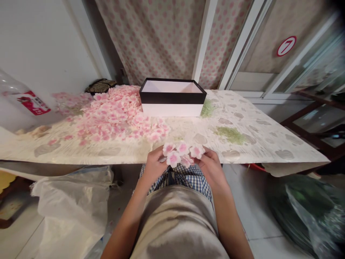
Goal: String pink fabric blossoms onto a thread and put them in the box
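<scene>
Several pale pink artificial blossoms (173, 158) with darker pink centres form a small cluster at the table's front edge, above my lap. My left hand (155, 163) is closed at the cluster's left side, its fingertips behind the petals. On the right, my right hand (212, 167) pinches at a single pink blossom (197, 151) that touches or nearly touches the others. The petals hide the stems and most of the fingertips. A large heap of similar pink blossoms (113, 111) lies on the table's left half, beyond my left hand.
A black-rimmed white box (172, 109) stands at the table's back. Small green pieces (230, 135) lie in a patch to the right, with more green (207, 108) beside the box. A plastic bottle (24, 100) is at far left. White sacking (72, 205) hangs below the patterned tablecloth (258, 144).
</scene>
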`<state>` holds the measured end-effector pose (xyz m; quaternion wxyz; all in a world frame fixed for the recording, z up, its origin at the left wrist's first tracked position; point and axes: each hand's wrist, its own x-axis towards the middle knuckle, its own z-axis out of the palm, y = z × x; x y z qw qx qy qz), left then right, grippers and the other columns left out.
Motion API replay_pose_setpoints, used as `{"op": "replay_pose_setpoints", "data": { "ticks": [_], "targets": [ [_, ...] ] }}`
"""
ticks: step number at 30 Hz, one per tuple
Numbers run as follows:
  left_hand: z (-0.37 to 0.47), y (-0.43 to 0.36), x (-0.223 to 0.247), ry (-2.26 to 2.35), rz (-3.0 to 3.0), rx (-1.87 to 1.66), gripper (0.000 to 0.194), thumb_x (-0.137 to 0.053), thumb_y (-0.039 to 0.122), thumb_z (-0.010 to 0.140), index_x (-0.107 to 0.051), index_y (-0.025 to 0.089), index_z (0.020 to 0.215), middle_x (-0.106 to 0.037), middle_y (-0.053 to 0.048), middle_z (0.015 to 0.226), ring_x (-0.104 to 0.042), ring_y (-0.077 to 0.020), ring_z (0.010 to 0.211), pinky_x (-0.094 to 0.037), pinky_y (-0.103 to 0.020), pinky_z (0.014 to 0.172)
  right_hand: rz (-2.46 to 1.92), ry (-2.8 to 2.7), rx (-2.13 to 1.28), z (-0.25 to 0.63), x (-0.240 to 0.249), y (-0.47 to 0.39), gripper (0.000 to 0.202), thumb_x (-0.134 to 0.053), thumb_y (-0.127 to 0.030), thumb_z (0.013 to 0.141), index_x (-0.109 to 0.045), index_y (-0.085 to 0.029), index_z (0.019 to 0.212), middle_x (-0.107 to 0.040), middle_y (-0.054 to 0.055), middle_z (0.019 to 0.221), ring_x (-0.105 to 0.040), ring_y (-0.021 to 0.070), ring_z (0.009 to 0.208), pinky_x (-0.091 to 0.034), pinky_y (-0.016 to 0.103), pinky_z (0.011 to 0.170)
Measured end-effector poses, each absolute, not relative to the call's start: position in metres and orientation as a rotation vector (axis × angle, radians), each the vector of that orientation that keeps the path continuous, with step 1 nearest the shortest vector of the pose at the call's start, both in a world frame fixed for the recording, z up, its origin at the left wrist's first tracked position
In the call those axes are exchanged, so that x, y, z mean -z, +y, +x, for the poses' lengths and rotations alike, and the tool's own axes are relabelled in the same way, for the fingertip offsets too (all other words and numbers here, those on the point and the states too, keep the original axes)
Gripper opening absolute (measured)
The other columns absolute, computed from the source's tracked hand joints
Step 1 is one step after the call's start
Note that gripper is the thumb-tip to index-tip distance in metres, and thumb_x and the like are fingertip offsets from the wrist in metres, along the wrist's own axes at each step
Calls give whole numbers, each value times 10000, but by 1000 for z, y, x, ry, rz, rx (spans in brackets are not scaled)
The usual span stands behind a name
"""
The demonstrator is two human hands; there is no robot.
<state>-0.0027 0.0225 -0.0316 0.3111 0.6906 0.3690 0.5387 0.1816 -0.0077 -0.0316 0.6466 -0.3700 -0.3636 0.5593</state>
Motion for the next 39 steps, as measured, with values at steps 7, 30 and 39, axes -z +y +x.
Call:
{"op": "replay_pose_setpoints", "data": {
  "ticks": [7, 30, 39],
  "targets": [
    [-6, 25, 41, 1021, 1810, -1445, 111, -671, 266, 733, -702, 161, 748, -692, -53, 741, -624, -175, 698, -498, -256, 642, -753, -744, -1361, 194, 39, -3, 123, -762, -233, 642, -685, -185, 724, -648, -10, 603, -573, 110, 496, -494, 231, 472],
    [3, 23, 36, 923, 1588, -1518, 173, -681, 310, 751, -666, 154, 825, -695, -38, 797, -647, -155, 717, -533, -245, 643, -666, -647, -1340, 186, 43, 7, 238, -771, -372, 619, -576, -235, 630, -638, -13, 625, -593, 153, 568, -509, 295, 519],
    [-13, 20, 23, 931, 1734, -1489, 79, -652, 235, 806, -683, 177, 849, -683, -31, 826, -648, -145, 771, -522, -240, 724, -720, -750, -1106, 184, 30, -5, 160, -767, -260, 641, -631, -252, 724, -647, -29, 655, -603, 146, 626, -492, 267, 563]
  ]
}}
